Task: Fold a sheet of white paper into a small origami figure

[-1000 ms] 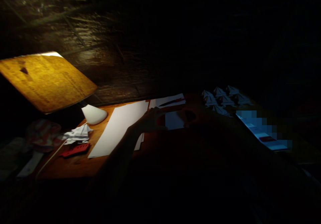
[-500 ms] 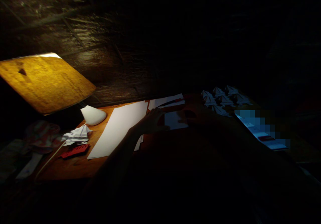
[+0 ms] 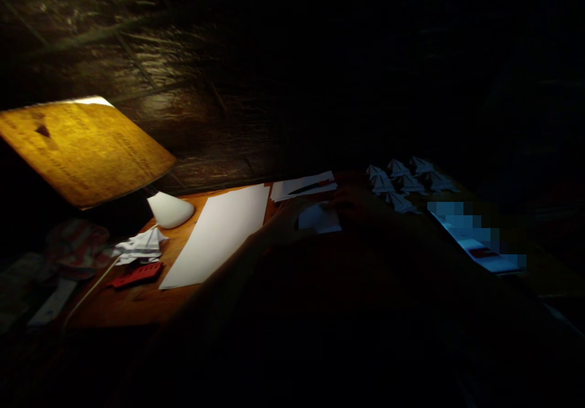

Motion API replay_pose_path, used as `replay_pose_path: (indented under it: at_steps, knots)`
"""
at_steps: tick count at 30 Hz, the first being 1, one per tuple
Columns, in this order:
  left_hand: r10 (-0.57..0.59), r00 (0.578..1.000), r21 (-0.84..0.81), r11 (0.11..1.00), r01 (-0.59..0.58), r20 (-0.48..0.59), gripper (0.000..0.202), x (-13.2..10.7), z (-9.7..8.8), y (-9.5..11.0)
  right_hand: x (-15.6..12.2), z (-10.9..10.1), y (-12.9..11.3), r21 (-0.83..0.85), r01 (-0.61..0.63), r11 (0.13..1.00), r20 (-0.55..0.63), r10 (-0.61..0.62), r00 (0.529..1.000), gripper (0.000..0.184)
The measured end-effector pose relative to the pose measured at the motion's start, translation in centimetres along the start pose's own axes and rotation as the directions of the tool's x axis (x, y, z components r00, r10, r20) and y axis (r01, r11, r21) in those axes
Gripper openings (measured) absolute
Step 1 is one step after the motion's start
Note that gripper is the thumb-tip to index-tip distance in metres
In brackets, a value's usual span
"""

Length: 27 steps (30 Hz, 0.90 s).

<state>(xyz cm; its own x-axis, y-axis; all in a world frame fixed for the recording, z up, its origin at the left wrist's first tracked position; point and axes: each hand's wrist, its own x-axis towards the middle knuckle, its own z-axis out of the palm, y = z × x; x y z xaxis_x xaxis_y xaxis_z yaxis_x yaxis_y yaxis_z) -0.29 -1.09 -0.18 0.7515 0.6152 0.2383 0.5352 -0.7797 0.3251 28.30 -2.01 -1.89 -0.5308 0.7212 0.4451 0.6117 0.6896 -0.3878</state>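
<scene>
A small white sheet of paper (image 3: 326, 220) lies in dim light at the middle of the wooden table, with part of it curling or folding over. My left hand (image 3: 287, 222) grips its left side, fingers closed at the edge. At its upper right edge is my right hand (image 3: 346, 204), very dark, its fingers bent onto the paper. Behind them, a dark, knife-like tool (image 3: 311, 186) with a reddish end rests on a stack of white paper (image 3: 284, 189). A large white sheet (image 3: 219, 231) spreads left of my left hand.
Several folded paper shapes (image 3: 409, 182) stand at the back right, near a bluish lit screen (image 3: 484, 252). On the left are a white cone-shaped thing (image 3: 170, 210), a crumpled folded paper (image 3: 142, 246), a red toothed plastic piece (image 3: 137, 275) and a glowing yellow panel (image 3: 86, 152) overhead.
Both hands have shifted slightly on the small paper. It lay flat before; now part of it curls over. My left forearm has come a little lower across the large sheet.
</scene>
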Motion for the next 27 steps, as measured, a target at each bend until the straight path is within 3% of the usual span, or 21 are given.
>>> replay_pose_path:
  at_steps: [4,7,10,14,19,23,27]
  knots:
    - [-0.045,0.997,-0.166,0.985,0.034,-0.060,0.057,0.3,-0.4,0.6,0.3,0.1,0.4,0.004,-0.019,1.000,-0.052,0.019,0.998,0.020]
    - [-0.110,0.987,-0.378,0.924,0.057,-0.120,0.056,0.4,-0.5,1.0,0.7,0.1,0.3,0.073,-0.087,0.994,-0.145,0.096,0.985,0.020]
    - [-0.221,0.950,-0.570,0.819,0.058,-0.221,0.063,0.6,-0.1,1.1,1.0,-0.3,-0.6,0.209,-0.175,0.962,-0.280,0.230,0.932,0.018]
    - [-0.354,0.912,-0.695,0.709,0.118,-0.207,0.047,1.0,0.8,1.0,1.1,-1.3,-2.1,0.289,-0.247,0.925,-0.335,0.339,0.879,0.023]
    - [-0.441,0.870,-0.752,0.645,0.136,-0.221,0.032,1.4,1.2,1.3,1.3,-0.9,-2.1,0.447,-0.233,0.864,-0.292,0.387,0.875,0.030]
    - [-0.513,0.826,-0.829,0.549,0.105,-0.235,0.039,1.4,0.7,1.7,1.3,-0.3,-2.3,0.613,-0.250,0.749,-0.096,0.385,0.918,0.035]
    - [-0.539,0.814,-0.887,0.458,0.068,-0.216,0.046,1.2,0.7,1.8,0.9,-0.5,-2.7,0.542,-0.256,0.800,-0.051,0.336,0.941,0.028]
